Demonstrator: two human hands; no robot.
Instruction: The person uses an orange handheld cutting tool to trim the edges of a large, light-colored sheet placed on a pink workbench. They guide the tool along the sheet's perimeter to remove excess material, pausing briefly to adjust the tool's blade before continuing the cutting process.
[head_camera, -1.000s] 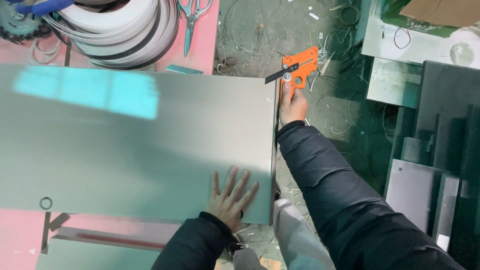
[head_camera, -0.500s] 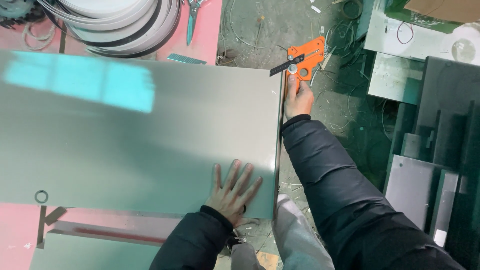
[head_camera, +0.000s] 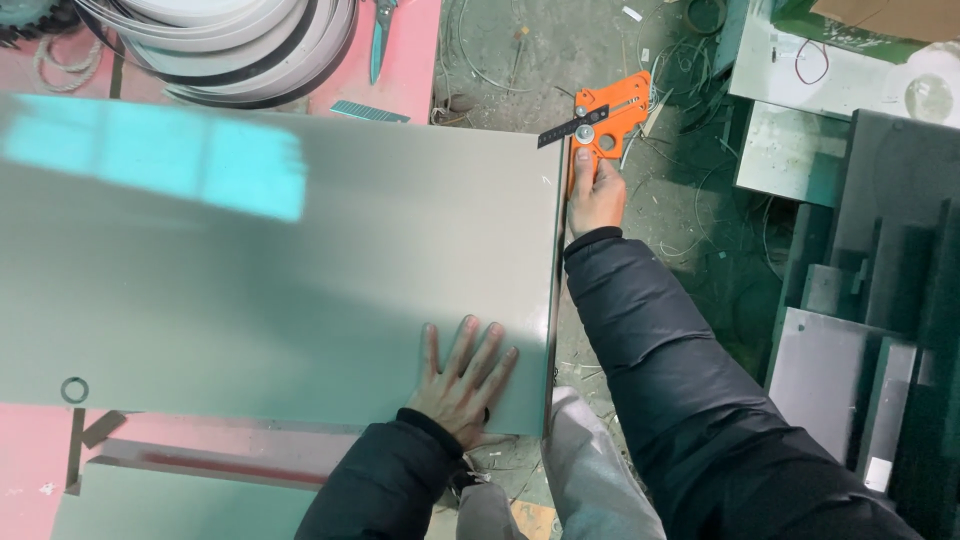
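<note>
A large grey-green sheet (head_camera: 250, 260) lies flat on a pink worktable (head_camera: 30, 450). My left hand (head_camera: 460, 380) presses flat on the sheet near its front right corner, fingers spread. My right hand (head_camera: 597, 190) grips an orange hand tool (head_camera: 610, 115) with a black blade-like bar, held at the far end of the sheet's right edge. A thin strip runs along that right edge (head_camera: 553, 330), slightly separated from the sheet.
Coiled white and dark banding (head_camera: 230, 40) and teal-handled scissors (head_camera: 378, 35) lie at the table's far side. The floor to the right is littered with wire scraps. Grey panels and offcuts (head_camera: 850, 300) are stacked at right. A small ring (head_camera: 74, 390) sits by the sheet's front left.
My right hand with the orange tool has moved farther along the sheet's right edge, away from me. My left hand stays flat on the sheet.
</note>
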